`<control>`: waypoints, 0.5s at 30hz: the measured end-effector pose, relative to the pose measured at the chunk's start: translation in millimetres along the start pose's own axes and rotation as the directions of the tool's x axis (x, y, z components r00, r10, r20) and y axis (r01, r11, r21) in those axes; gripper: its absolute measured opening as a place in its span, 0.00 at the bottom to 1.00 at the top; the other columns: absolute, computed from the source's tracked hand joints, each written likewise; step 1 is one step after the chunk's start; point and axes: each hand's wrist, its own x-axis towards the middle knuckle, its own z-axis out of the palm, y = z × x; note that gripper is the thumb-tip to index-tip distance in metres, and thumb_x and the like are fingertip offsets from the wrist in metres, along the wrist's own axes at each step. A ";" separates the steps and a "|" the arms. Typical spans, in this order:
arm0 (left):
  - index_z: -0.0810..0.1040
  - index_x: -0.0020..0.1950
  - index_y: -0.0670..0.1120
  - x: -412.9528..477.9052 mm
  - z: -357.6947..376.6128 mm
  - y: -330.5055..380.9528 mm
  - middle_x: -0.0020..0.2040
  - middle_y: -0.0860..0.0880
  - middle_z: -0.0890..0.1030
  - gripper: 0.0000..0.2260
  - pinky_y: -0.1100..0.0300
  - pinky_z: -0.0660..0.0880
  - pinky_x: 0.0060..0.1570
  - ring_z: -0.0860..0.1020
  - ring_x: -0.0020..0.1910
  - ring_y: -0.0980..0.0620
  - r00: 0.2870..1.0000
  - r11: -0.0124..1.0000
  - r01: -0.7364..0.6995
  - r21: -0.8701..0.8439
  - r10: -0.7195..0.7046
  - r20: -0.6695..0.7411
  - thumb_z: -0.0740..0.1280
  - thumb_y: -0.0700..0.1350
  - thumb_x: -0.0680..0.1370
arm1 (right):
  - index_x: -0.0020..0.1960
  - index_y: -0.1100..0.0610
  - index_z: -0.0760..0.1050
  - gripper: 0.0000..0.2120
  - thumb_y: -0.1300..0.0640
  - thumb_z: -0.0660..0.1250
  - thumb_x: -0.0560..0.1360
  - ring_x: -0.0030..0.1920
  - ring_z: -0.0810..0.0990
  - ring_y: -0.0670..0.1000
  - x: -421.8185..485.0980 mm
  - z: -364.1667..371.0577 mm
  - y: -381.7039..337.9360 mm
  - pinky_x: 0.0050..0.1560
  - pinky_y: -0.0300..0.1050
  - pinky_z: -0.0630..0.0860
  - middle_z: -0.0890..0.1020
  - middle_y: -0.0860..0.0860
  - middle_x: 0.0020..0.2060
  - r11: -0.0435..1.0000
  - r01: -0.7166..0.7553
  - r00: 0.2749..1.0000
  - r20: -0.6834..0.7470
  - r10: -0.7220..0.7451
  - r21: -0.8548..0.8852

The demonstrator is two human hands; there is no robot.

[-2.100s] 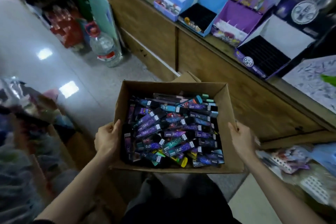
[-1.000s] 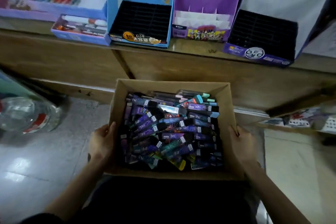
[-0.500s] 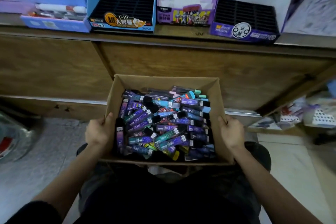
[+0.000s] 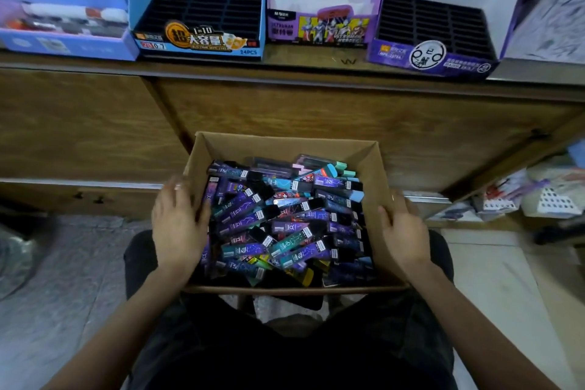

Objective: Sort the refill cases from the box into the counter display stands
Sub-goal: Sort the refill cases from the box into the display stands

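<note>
Box [image 4: 285, 146] is steadied by left hand [image 4: 179, 225] and right hand [image 4: 400, 228], fingers loosely straight, nothing gripped — sorting unstarted; a case [image 4: 243, 199] must be pinched out.

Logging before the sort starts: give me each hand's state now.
Left hand: open, fingers spread over the left rim of the box, holding nothing.
Right hand: open, straight fingers against the box's right wall.
</note>
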 end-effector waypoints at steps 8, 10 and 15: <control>0.66 0.70 0.43 26.1 30.4 14.5 0.65 0.42 0.70 0.31 0.53 0.64 0.66 0.67 0.66 0.43 0.841 0.980 -0.011 -0.198 0.117 0.529 0.72 0.54 0.72 | 0.69 0.55 0.68 0.22 0.53 0.67 0.76 0.67 0.70 0.50 21.7 11.3 -46.3 0.67 0.44 0.67 0.72 0.51 0.66 0.911 0.304 0.777 0.481 -0.406 0.278; 0.63 0.72 0.45 31.1 37.0 11.3 0.67 0.41 0.67 0.37 0.51 0.62 0.67 0.63 0.68 0.42 0.811 0.988 0.041 -0.152 0.056 0.583 0.73 0.57 0.69 | 0.70 0.56 0.67 0.24 0.51 0.66 0.76 0.68 0.68 0.50 29.4 24.5 -59.2 0.68 0.44 0.65 0.71 0.53 0.68 0.923 0.183 0.788 0.511 -0.343 0.339; 0.58 0.75 0.46 33.8 45.2 8.8 0.68 0.43 0.63 0.47 0.51 0.61 0.67 0.61 0.68 0.43 0.751 0.995 -0.074 -0.068 0.100 0.653 0.74 0.63 0.63 | 0.71 0.53 0.66 0.28 0.40 0.61 0.76 0.68 0.61 0.55 41.1 48.4 -70.2 0.68 0.52 0.63 0.68 0.53 0.65 0.952 0.265 0.795 0.524 -0.307 0.156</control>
